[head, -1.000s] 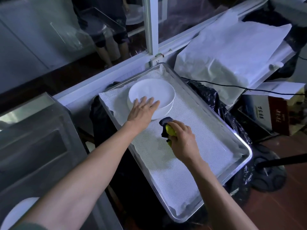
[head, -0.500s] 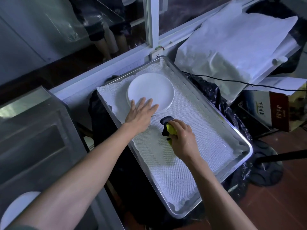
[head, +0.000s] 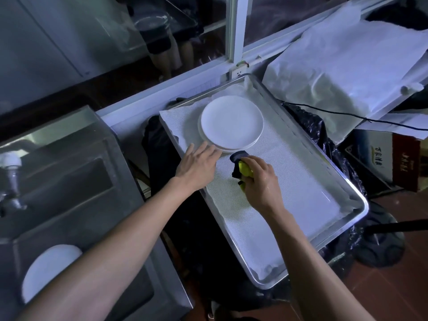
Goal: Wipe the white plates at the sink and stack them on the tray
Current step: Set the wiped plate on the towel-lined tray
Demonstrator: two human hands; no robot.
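The right hand has its grip clenched around a yellow sponge wrapped in a dark cloth, resting low over the white liner of the metal tray. The left hand is released, fingers spread flat and empty, just beside the near rim of the stack of white plates, which sits at the far end of the tray. Another white plate waits in the steel sink at the lower left, near the tap.

The risks, as I judge them: the top plate sits slightly off-centre on the ones beneath, so a careless nudge from either hand could slide it further or tip the stack. The damp cloth lies close to the stack's edge and could drag against it when the right hand lifts. The tray also looks to be perched on dark bags rather than a firm surface, so weight added at one end might rock it.

Compared with half a second ago, the left hand has slid off the top plate toward the near side, leaving the stack uncovered. The right hand holds the cloth in much the same spot.
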